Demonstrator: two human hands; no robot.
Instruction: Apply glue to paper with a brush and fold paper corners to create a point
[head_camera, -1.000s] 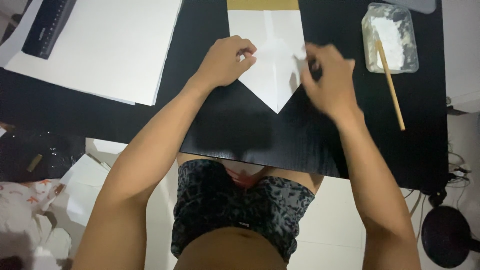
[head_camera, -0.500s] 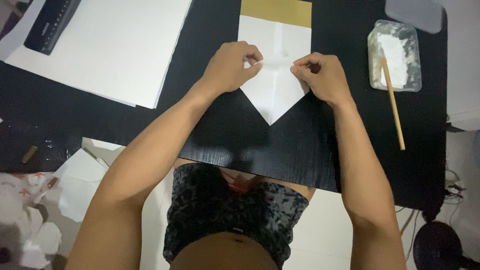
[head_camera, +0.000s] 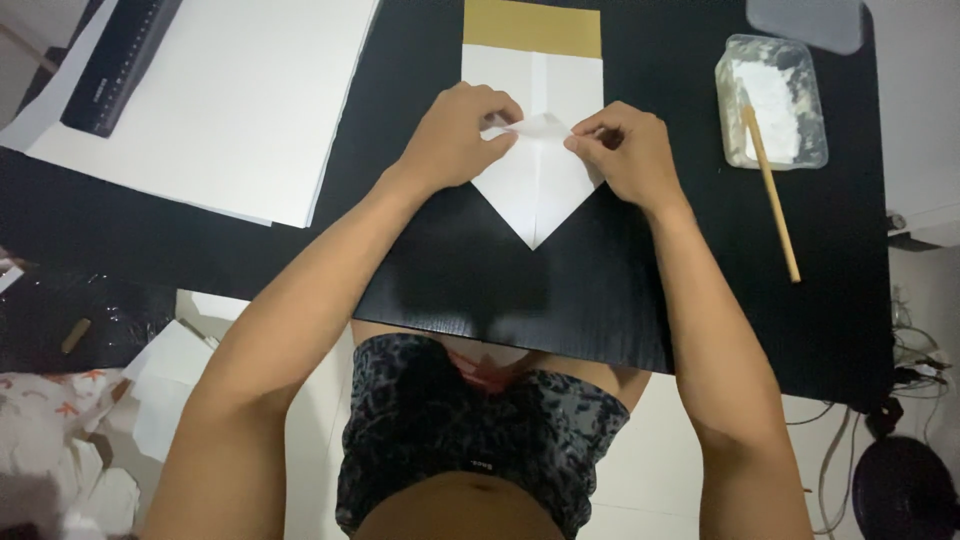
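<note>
my left hand (head_camera: 455, 135) and right hand (head_camera: 625, 150) each pinch a small raised flap of the one folded white paper (head_camera: 535, 190), my grip closed on it from both sides at mid-sheet. the paper lies flat on the black table (head_camera: 500, 290), its point aimed at me and short of the near edge; bare table remains between point and edge. its far end has one tan band. left: one stack of large white sheets (head_camera: 220, 110) carrying one black ruler (head_camera: 120, 60). right, well apart: one clear tray of white paste (head_camera: 775, 95) with one wooden stick (head_camera: 775, 200) resting in it.
</note>
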